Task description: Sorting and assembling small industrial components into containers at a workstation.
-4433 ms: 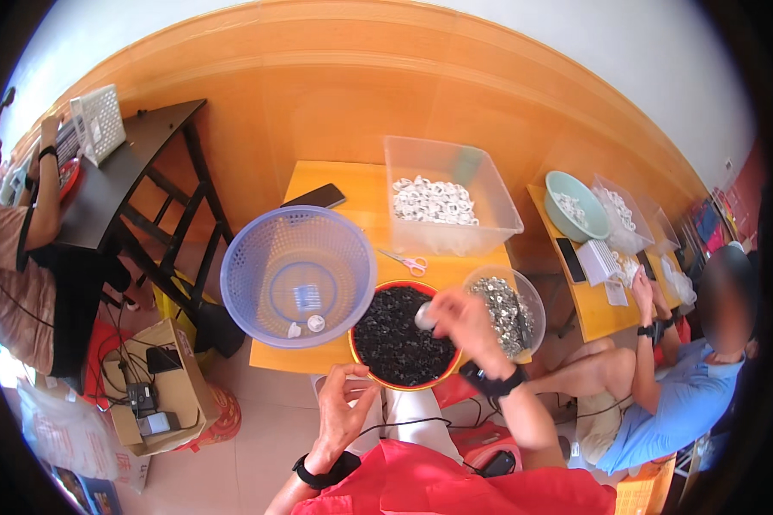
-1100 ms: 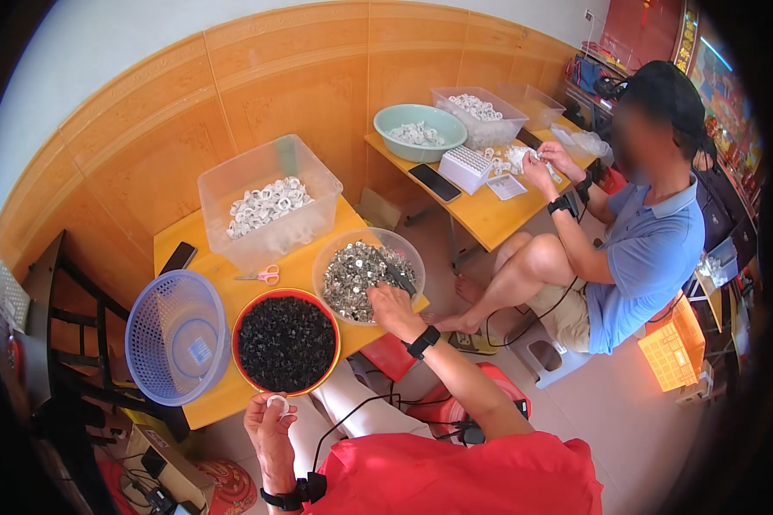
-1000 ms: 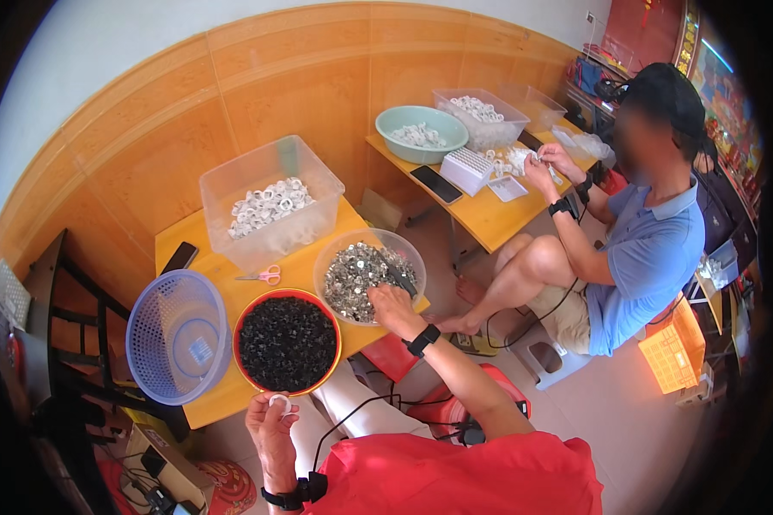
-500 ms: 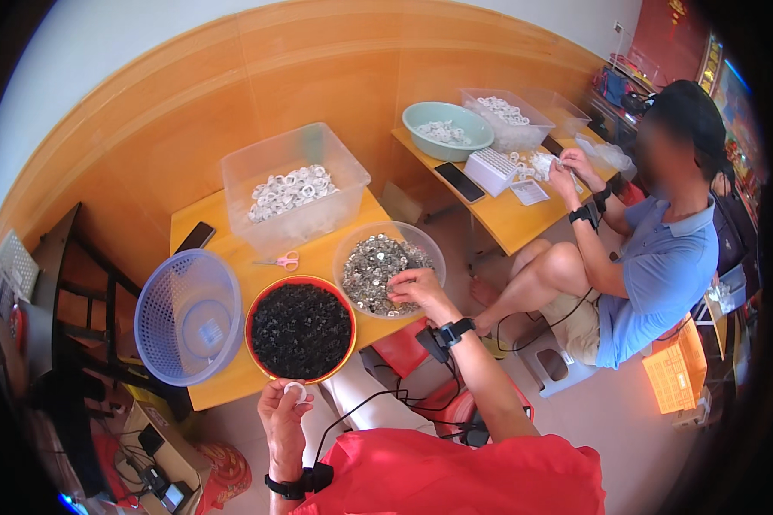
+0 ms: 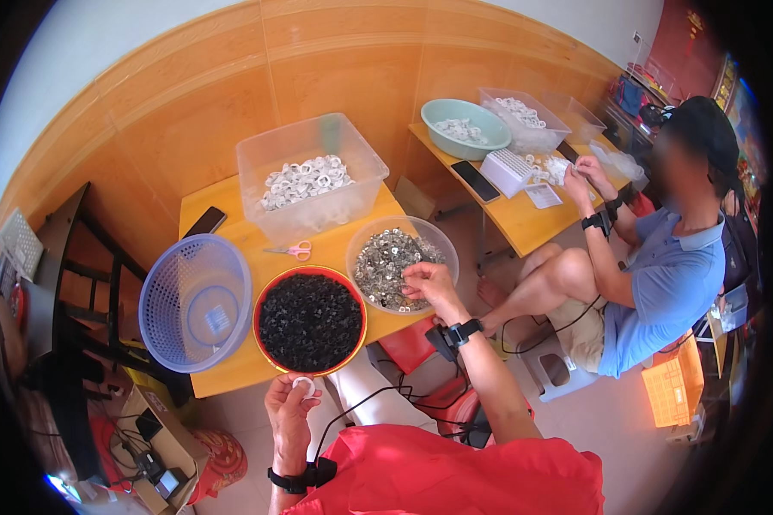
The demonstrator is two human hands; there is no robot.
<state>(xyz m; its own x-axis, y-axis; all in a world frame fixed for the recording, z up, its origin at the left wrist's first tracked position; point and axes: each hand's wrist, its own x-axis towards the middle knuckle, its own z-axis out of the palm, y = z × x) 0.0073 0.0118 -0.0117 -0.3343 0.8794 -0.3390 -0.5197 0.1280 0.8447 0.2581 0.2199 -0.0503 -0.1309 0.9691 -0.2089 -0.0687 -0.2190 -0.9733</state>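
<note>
My left hand pinches a white plastic ring between thumb and fingers, just in front of the red-rimmed bowl. That bowl is full of small black parts. Over the right side of a clear round tub is my right hand, its thumb and fingertips drawn together at the heap of small silvery metal pieces. Whether a piece sits between those fingertips is too small to make out. Black straps are on both of my wrists.
On my table stand an empty lilac basket, a phone, pink-handled scissors and a clear bin of white rings. At right, a seated co-worker handles white parts at another table. Cables run beside my lap.
The whole view has shifted slightly, so the tables sit a little further right. Both hands keep nearly the same pose; the left still holds the ring, and the right stays at the metal pieces.
</note>
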